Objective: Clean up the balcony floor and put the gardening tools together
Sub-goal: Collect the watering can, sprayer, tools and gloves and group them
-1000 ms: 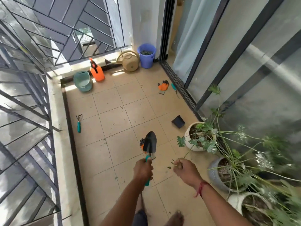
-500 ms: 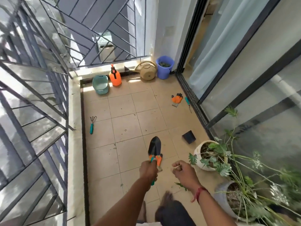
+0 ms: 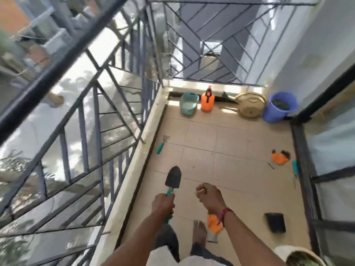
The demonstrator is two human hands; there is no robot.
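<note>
My left hand (image 3: 163, 205) grips the teal handle of a black-bladed trowel (image 3: 173, 178), blade pointing away over the tiled floor. My right hand (image 3: 210, 194) is a closed fist just right of the trowel; nothing shows sticking out of it. A teal-handled hand rake (image 3: 161, 144) lies by the left kerb. An orange glove (image 3: 280, 157) and a teal-handled tool (image 3: 294, 169) lie by the door track on the right. Another orange glove (image 3: 214, 225) lies on the floor under my right wrist.
Along the far wall stand a teal basket (image 3: 189, 105), an orange spray bottle (image 3: 207, 100), a beige watering can (image 3: 250, 107) and a blue bucket (image 3: 279, 106). A small black pot (image 3: 274, 222) lies near the right. A metal railing (image 3: 99, 131) bounds the left side; a white planter (image 3: 299, 256) sits bottom right.
I have risen and turned left, away from the potted plants, toward the railing and far wall. The trowel stays in my left hand; the green sprig in my right fist is no longer visible.
</note>
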